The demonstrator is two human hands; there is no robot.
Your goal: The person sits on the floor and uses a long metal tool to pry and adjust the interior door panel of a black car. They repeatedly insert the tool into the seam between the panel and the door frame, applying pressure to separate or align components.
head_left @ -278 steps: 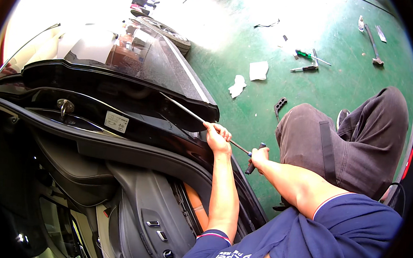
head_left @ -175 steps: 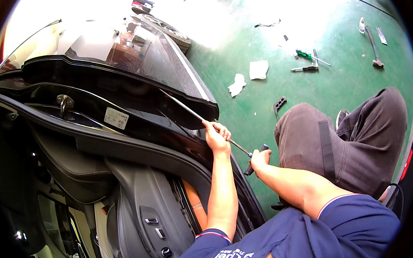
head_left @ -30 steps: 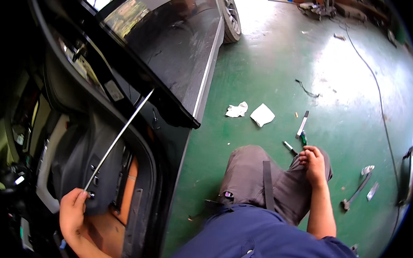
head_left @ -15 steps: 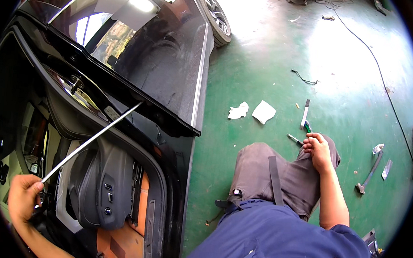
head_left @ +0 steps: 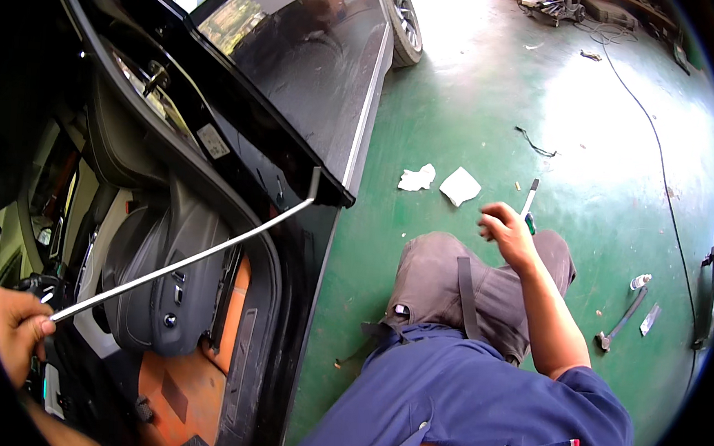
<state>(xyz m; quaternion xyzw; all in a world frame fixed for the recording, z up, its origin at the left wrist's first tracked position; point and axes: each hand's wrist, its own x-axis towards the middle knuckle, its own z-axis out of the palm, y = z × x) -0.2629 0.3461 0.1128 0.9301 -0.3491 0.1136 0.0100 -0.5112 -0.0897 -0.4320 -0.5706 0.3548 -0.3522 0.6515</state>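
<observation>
My left hand [head_left: 17, 329] is closed round the near end of a long metal rod [head_left: 182, 268] at the far left. The rod slants up and right across the open doorway of a black car [head_left: 251, 147], and its short bent tip shows in front of the door edge. Over my knees my right hand [head_left: 505, 230] hangs in the air, fingers loosely curled and apart, with nothing visible in them. Just beyond it on the floor lies a slim tool with a silver blade and dark tip [head_left: 530, 197]; a green handle [head_left: 530, 224] shows beside it.
Inside the doorway are a dark seat [head_left: 152, 292] and an orange floor mat [head_left: 175, 392]. Two white scraps, one a folded cloth [head_left: 461, 186], lie on the green floor. At right are a hammer [head_left: 622, 321], a small bottle [head_left: 640, 281] and a long cable [head_left: 661, 135].
The rod's far end has come away from the door seam, and its bent tip now shows farther right. My right hand has risen leftward from my knee. The view has shifted.
</observation>
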